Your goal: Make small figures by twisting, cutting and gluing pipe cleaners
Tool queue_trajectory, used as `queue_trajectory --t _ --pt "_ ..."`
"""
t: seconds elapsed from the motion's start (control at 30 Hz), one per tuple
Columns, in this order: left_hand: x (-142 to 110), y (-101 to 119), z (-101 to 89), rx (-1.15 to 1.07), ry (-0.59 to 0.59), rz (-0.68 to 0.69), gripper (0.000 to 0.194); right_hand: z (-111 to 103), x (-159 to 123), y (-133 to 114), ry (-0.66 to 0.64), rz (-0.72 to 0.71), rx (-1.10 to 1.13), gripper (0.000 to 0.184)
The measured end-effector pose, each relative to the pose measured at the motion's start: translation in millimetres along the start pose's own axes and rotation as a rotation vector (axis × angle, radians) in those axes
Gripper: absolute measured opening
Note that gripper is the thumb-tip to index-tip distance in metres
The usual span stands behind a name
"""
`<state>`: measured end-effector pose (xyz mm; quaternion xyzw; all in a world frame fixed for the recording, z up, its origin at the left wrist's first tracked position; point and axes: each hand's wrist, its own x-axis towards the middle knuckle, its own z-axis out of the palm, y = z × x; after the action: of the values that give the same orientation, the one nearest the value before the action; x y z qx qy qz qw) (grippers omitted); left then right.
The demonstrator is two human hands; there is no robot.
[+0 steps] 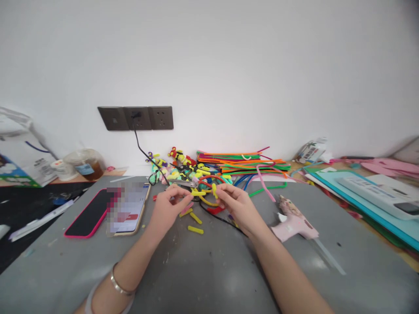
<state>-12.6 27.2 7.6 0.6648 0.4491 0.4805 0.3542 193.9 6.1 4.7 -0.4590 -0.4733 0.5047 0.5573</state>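
Between the thumb and fingers of my right hand (236,205) is a short yellow pipe cleaner piece (214,190), held upright. My left hand (172,205) is pinched at the end of another yellow pipe cleaner piece (198,193), which points toward the right hand. The two hands are a small gap apart over the grey table. Below them lie several cut yellow pieces (195,230). A curved yellow pipe cleaner (207,201) and a red one (214,210) lie behind the fingers. Scissors or pliers with a metal part (189,183) rest just beyond.
Bundled coloured pipe cleaners (242,163) and small finished figures (180,155) lie along the wall. At right sits a pink glue gun (293,222) with a clear glue stick (330,257). Two phones, one pink-edged (90,213), lie left. A black cord (144,152) runs from the socket.
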Motion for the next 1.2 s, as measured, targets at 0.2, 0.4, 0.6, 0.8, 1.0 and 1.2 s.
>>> queue_trajectory --t 0.2,0.4,0.6,0.8,1.0,1.2 --pt "-1.6 1.0 3.1 0.061 -0.133 0.010 0.020 -8.7 1.2 -3.2 -0.060 -0.163 -0.199 0.033" --pt "-1.6 -0.5 4.4 0.043 -0.155 0.006 0.020 -7.4 -0.2 -2.5 -0.147 -0.237 -0.354 0.022" --pt "-2.6 2.5 4.7 0.017 -0.178 -0.030 0.019 -6.1 -2.0 -4.6 -0.189 -0.245 -0.397 0.019" --pt "-2.4 2.7 4.7 0.009 -0.190 -0.020 0.018 -4.6 -3.5 -7.0 -0.208 -0.242 -0.417 0.017" --pt "-3.6 3.5 5.4 0.006 -0.192 -0.011 0.021 -3.6 -4.1 -3.3 -0.223 -0.255 -0.404 0.016" --pt "-3.9 3.9 5.7 0.001 -0.189 -0.007 0.021 -2.8 -5.1 -1.8 -0.220 -0.281 -0.412 0.015"
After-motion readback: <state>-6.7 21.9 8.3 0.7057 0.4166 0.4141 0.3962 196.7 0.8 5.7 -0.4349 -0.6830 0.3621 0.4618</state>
